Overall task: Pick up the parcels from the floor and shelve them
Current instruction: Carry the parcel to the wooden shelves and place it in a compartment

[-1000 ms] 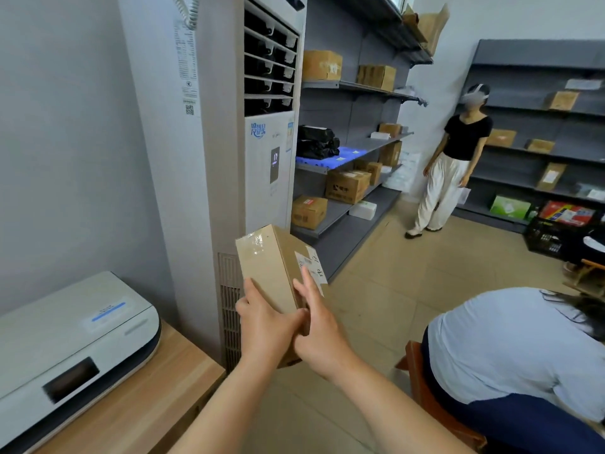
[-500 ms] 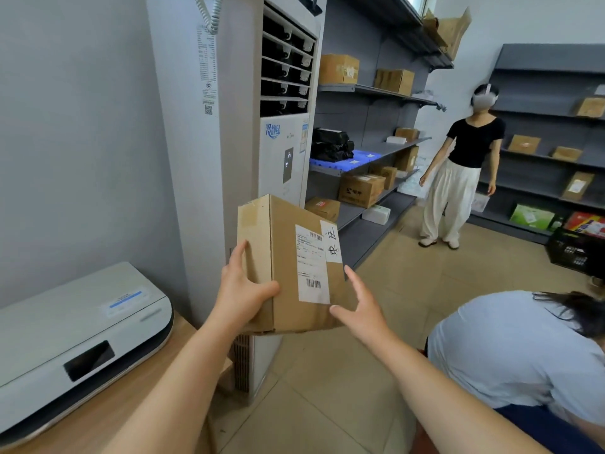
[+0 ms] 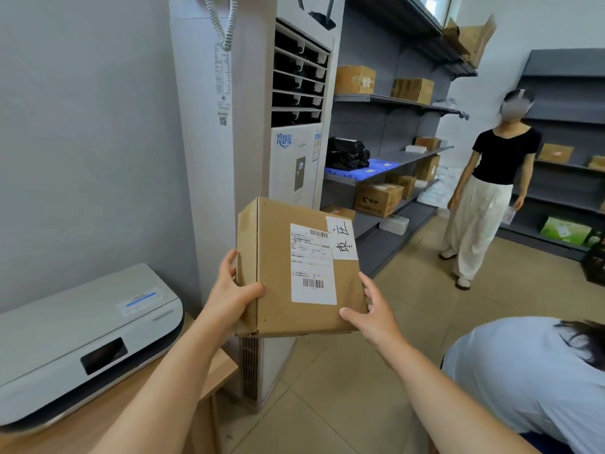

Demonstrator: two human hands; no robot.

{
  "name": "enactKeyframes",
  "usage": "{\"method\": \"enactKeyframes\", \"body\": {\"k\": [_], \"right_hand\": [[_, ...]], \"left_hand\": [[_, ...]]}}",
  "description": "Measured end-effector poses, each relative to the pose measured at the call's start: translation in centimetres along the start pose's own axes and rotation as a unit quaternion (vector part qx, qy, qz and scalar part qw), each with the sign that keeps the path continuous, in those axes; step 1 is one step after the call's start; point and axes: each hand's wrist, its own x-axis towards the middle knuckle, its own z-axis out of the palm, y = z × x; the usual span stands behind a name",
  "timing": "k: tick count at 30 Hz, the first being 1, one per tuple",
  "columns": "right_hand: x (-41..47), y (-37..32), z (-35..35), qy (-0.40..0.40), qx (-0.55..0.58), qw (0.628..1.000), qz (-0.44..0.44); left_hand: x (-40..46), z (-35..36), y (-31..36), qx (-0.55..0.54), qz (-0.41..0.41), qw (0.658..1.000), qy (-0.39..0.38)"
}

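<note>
Ahead of you a tall white air conditioner [image 3: 262,178] blocks the left — the open way runs right of it, over bare floor tiles [image 3: 402,306] along the grey shelving [image 3: 393,103]. A standing person [image 3: 487,198] fills that aisle's far end; a crouched person [image 3: 537,381] crowds your lower right.

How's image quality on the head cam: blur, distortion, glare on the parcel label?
Head view: parcel and its shipping label fairly sharp, barcodes visible, small print unreadable, no glare; lighting soft and even; wide-angle bend shows in the leaning air conditioner and shelves; standing person softer, face blurred.
</note>
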Motion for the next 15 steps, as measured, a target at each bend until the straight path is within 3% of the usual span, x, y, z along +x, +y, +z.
{"method": "enactKeyframes", "body": {"k": [11, 15], "right_hand": [[-0.8, 0.4, -2.4, 0.025, -0.034, 0.995, -0.090], [-1.0, 0.9, -2.5, 0.000, -0.034, 0.995, -0.093]], "left_hand": [[-1.4, 1.7, -2.2, -0.027, 0.008, 1.000, -0.005], [-2.4, 2.1, -3.6, -0.008, -0.015, 0.999, 0.033]]}}
